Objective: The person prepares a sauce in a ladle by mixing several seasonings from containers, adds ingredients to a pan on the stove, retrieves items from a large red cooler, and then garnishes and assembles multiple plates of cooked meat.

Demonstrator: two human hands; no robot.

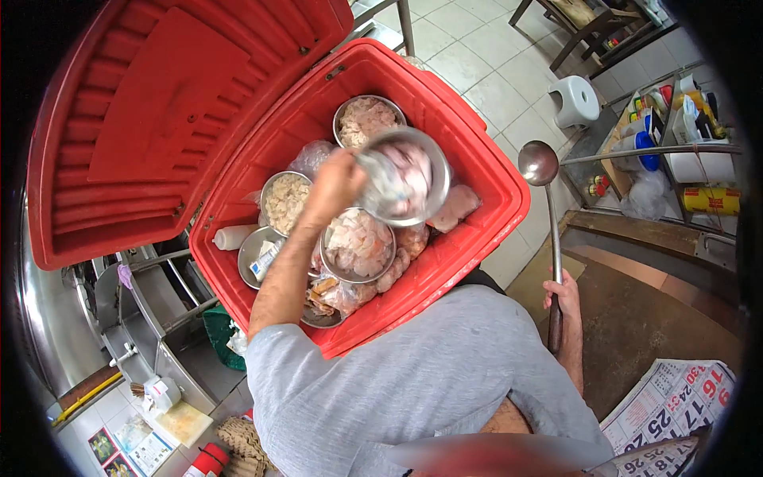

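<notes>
My left hand (338, 187) grips the near-left rim of a round metal bowl (439, 171) inside a large open red cooler box (493, 191). Pale pink-and-white pieces and clear plastic show in that bowl; motion blurs it. Around it sit more metal bowls: one of chopped pale meat (368, 119) behind, one of small pale pieces (287, 203) to the left, and one of larger pale chunks (358, 245) nearer me. Out to the right, my right hand (563, 294) is closed around the handle of a long metal ladle (540, 164), its cup end pointing away from me.
The cooler's hinged red lid (167, 103) stands open at the left. Bagged meat (350, 296) and a white bottle (232, 237) lie inside the box. A white stool (577, 102) is on the tiled floor; a cluttered shelf (668, 151) and printed paper (671, 405) are at right.
</notes>
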